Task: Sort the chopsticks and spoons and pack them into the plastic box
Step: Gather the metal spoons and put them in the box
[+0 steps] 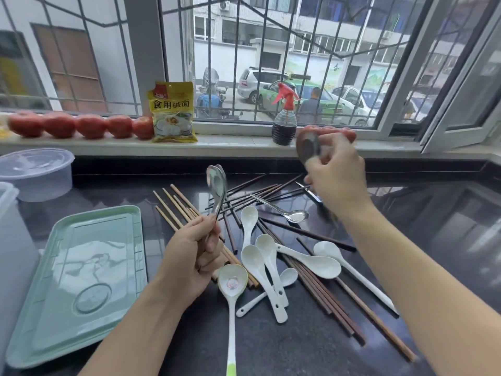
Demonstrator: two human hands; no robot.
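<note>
At the far left a pale green plastic tray-like lid [78,280] lies flat on the dark polished stone bench [433,213], with a clear plastic box [10,240] at the frame's edge; I'd guess that box is where everything goes.

The left hand [189,256] is curled round the handles of two nested shiny metal spoons [217,185], bowls up. They look stiff and slick, so holding low on the handles seems sound.

Next, light bamboo chopsticks [173,210] lie fanned on the bench, crossed by dark wooden chopsticks [320,291]. Both should be light and rigid, best gathered as a bundle near the middle.

Among them lie glossy white ceramic spoons [265,270] and a loose slim steel spoon [282,210]. The ceramic ones look heavier, slippery and chippable; I'd lift them by the handle.

The right hand [336,175], raised, pinches a blurred dark brown spoon [307,147].
</note>
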